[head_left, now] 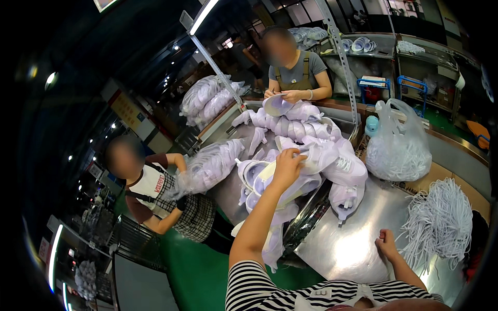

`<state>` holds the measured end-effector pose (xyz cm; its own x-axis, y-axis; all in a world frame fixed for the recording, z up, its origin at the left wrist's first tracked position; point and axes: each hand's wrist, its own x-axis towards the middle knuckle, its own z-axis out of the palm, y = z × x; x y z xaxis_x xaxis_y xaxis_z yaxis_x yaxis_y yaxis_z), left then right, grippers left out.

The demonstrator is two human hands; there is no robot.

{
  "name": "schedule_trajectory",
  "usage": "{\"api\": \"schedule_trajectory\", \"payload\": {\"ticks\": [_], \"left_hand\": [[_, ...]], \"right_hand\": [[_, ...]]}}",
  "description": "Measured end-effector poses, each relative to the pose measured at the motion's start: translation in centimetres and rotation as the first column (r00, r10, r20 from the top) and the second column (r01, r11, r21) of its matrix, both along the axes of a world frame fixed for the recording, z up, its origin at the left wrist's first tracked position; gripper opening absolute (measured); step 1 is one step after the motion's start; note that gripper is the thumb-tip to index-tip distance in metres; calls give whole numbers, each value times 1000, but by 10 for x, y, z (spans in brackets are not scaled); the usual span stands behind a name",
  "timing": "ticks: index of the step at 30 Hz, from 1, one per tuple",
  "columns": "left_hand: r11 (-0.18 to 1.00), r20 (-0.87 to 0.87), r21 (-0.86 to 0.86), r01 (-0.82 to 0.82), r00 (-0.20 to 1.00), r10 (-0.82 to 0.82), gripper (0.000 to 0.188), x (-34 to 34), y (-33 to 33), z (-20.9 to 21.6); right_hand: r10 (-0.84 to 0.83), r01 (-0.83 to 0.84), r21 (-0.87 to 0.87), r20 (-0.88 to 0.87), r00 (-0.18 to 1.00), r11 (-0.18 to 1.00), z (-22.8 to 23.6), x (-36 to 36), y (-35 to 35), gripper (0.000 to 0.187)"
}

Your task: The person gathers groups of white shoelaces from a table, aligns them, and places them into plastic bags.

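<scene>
My left hand point(288, 169) reaches across a heap of pale lilac-white shoe uppers, its fingers bent at the edge of one shoe upper point(317, 154); they seem to pinch it. Beside that lies a laced shoe upper point(344, 167), its toe pointing toward me onto the metal table point(332, 243). Under my left forearm are more uppers with cream linings point(254, 173). Low over the table at the right, my right hand point(386, 244) has its fingers curled in, with nothing visible in them. A bundle of white shoelaces point(441, 223) lies to its right.
Across the table a person point(296, 78) handles a shoe upper. At the left, another person point(161, 192) holds a clear bag of uppers point(213, 165). A plastic bag of white laces point(399, 147) stands at the right, near a blue bottle point(372, 125). A metal post point(345, 62) rises at the back.
</scene>
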<state>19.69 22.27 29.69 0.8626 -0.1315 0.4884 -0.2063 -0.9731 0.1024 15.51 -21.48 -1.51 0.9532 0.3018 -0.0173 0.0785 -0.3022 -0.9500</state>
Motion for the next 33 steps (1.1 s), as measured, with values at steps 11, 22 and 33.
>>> {"api": "schedule_trajectory", "payload": {"ticks": [11,22,33], "left_hand": [[932,256,-273,238,952,-168,35,-56,-117,-87],[722,-94,-692,14,990,-109,31,-109,-215,-246],[778,-182,-627,-37,978,-101,24,-98,-221,-262]], "right_hand": [[-16,15,-37,-23,1000,999,15,-2,3,42],[-43,43,54,-5,999,998,32,21,38,29],[151,-148,-41,427,891,988,49,12,74,19]]}}
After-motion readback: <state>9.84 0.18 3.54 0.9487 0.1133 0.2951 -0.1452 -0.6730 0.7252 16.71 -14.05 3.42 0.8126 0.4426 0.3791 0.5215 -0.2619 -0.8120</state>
